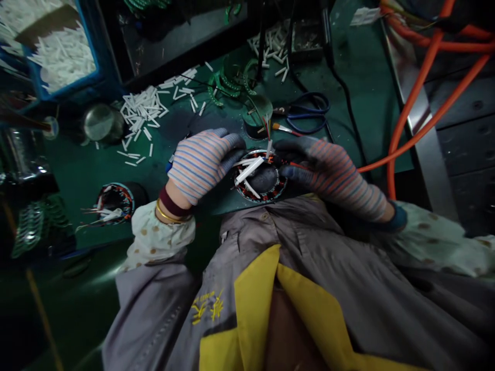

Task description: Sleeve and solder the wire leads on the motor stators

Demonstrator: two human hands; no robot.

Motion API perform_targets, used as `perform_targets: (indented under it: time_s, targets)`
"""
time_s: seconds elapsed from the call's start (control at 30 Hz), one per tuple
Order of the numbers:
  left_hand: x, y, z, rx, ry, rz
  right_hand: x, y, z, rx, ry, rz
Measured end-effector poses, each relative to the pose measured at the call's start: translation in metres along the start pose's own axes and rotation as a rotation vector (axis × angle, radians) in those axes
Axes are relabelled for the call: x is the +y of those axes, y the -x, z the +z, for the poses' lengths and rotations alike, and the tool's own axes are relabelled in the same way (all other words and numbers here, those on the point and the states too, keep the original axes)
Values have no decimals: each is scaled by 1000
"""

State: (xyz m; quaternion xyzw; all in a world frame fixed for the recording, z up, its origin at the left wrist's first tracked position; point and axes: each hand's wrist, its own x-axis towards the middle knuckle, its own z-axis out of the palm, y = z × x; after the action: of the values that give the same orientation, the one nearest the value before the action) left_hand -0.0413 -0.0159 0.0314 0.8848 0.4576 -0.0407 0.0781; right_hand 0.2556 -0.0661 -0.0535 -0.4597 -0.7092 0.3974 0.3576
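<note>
Wound motor stator sits on the green bench mat, between both striped-gloved hands. Left hand is curled, fingers clamped over the stator's near-left rim. Right hand is at the right side, nearest the red lead (can't tell if it's gripping). White plastic sleeves lie across the bore, long axis diagonal.

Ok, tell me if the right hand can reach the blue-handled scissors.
Probably yes: the right hand rests on the stator, and the blue-handled scissors lie just beyond it, with only a thin red wire between.
</note>
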Motion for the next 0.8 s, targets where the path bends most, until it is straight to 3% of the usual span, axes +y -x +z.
perform_targets:
  time_s: [0.1,0.23,0.37,0.47,0.57,0.7,0.8]
  targets:
    - [8,14,6,10,77,31,5,16,14,124,332,-140]
    - [23,18,22,19,135,-36,4,3,35,61,426,-138]
    - [1,4,37,17,436,22,-2,-14,46,86,533,-171]
    - [-19,-4,36,-38,660,75,0,-16,45,117,603,-244]
    - [-20,-1,26,-6,705,96,12,-10,37,92,531,-304]
    - [5,-2,14,169,662,93,19,5,24,135,257,-373]
    - [22,-15,16,62,669,142,8,16,14,269,162,-355]
